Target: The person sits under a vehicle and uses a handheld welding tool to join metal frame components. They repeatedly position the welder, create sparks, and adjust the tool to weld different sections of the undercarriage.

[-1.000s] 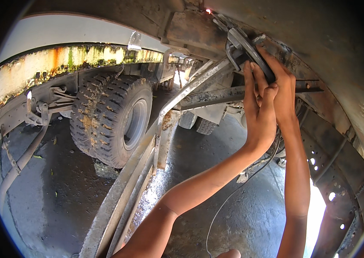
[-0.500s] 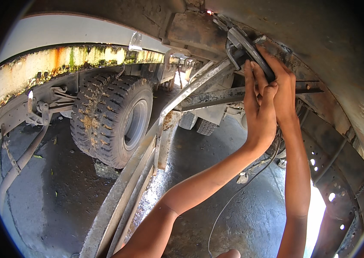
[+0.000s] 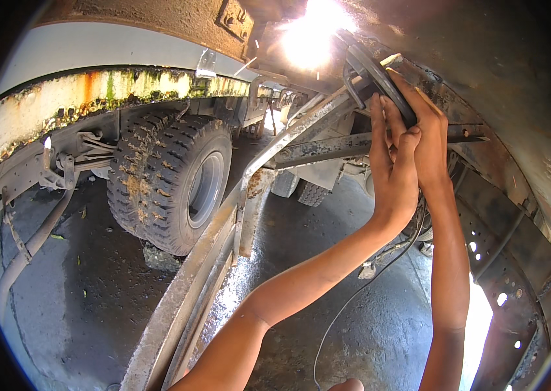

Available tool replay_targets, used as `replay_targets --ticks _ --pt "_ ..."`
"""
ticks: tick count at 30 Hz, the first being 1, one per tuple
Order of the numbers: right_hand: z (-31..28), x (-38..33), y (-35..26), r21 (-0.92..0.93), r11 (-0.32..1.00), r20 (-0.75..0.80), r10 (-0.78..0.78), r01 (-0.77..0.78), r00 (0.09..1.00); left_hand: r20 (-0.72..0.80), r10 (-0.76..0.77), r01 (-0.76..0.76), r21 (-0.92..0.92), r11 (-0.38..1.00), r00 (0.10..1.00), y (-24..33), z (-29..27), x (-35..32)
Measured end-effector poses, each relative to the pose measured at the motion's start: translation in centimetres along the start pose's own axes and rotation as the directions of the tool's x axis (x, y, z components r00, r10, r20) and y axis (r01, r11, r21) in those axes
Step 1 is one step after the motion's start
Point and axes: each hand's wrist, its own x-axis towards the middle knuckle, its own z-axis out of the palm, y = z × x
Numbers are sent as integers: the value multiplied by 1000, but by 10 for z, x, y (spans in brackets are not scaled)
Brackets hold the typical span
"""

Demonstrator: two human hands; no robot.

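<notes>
Under a brown-stained metal body (image 3: 523, 98), above a wet grey floor (image 3: 314, 241). Pale side panel (image 3: 93, 91), streaked rust and green, over on the left. Diagonal metal beam (image 3: 174, 313) running up through the middle, muddy tyre (image 3: 151, 176) just left of it. Right hand (image 3: 426, 120) clamped around the lower end of a dark tong-like holder (image 3: 385, 79). Left hand (image 3: 396, 174) just below, pressed against the right, fingers pointing up beside the holder; cannot tell if closed on anything. White glare (image 3: 311, 39) near top centre, hiding the far tip. Holder angled up-left from the right hand into that glare. Thin cable (image 3: 361, 285) curving from below the hands to the bottom edge. Tiny spark streak (image 3: 247, 66) left of the glare.
</notes>
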Motion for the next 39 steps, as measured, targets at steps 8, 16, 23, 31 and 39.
replay_targets --ticks 8,16,23,31,39 --pt "3 2 1 12 999 -38 -45 46 998 -12 7 -6 41 999 1000 3 1 0" --pt "-5 -6 -12 -45 993 70 110 -107 992 -44 -39 41 35 999 998 4 2 -5" --pt "-23 -80 -67 49 999 57 17 -20 998 -83 98 -72 274 959 992 20 -4 -107" --pt "-27 -96 -76 110 989 73 86 -94 994 -89 -47 56 105 993 995 26 -3 -123" --pt "-33 -81 -57 39 954 37 297 -298 954 -54 -63 66 48 997 997 19 7 -110"
